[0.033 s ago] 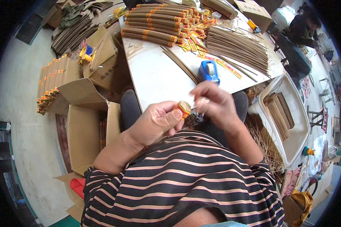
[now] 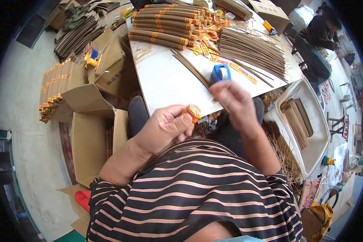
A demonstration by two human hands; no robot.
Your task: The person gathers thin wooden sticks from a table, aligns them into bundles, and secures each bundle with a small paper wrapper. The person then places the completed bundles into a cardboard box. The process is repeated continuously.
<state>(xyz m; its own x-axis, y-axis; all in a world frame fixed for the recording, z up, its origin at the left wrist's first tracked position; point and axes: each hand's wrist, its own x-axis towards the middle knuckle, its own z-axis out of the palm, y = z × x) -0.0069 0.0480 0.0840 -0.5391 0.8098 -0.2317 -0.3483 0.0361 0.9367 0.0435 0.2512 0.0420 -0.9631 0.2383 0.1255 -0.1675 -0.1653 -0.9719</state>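
Observation:
My left hand (image 2: 163, 125) is closed round a bundle of incense sticks (image 2: 194, 109). A red and yellow paper band wraps the bundle near its pale cut end, which points up; its lower part is hidden. My right hand (image 2: 236, 103), blurred, has its fingers curled over a few loose incense sticks (image 2: 189, 67) that slant across the table's near edge. Just beyond it a blue tape dispenser (image 2: 220, 73) with a roll of tape stands on the white table (image 2: 159, 76).
Banded incense bundles (image 2: 165, 24) are stacked at the table's far side, beside printed paper strips (image 2: 244, 71) and spread loose sticks (image 2: 252, 50). An open cardboard box (image 2: 86, 145) stands at my left. To the right is a white plastic tub (image 2: 316, 133); a person (image 2: 324, 28) sits farther back.
My right hand has moved away from the bundle's end, onto the loose sticks. Those sticks have shifted slightly left. My left hand has moved slightly left and up with the bundle.

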